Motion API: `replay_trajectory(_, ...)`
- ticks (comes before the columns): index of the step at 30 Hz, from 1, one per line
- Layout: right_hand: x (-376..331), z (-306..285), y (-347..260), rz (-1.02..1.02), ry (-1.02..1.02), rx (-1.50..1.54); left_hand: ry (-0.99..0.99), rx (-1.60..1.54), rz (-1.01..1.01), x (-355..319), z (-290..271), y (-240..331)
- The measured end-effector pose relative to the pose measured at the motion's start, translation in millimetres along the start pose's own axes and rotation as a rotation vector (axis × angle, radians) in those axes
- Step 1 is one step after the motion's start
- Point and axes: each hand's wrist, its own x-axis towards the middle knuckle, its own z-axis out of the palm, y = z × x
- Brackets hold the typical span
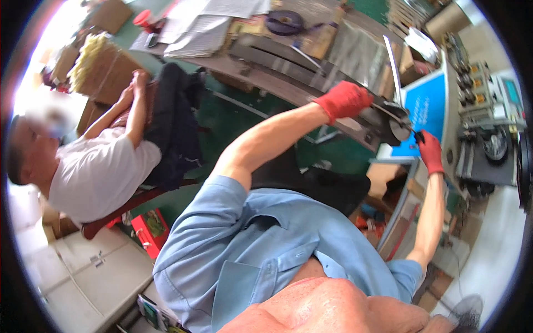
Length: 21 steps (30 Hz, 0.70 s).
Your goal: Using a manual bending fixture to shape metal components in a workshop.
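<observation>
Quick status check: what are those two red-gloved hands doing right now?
Left hand in red glove, grip closed on the dark machine part. Right hand pinching a small black knob beside the blue panel. Seated person in white shirt well clear.

Seated person's face (41, 130) blurred; right hand (431, 151) hides its small dark object.

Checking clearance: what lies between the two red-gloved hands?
In the head view, a dark tool with a round metal disc lies between left hand and right hand.
</observation>
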Motion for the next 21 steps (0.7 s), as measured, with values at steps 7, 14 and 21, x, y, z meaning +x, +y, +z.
replay_trajectory(7,-8.6,-11.3,-8.7,0.065,-0.003,-0.02,-0.089,0.084,0.013,6.1,-1.2,0.6)
replay_trajectory(14,-10.4,-4.3,-4.8,-0.03,0.08,-0.135,-0.109,0.041,0.026,8.5,7.2,-7.6)
replay_trajectory(21,-9.3,-1.5,-8.5,0.02,-0.032,0.07,-0.092,-0.192,-0.002,3.5,14.8,-20.3)
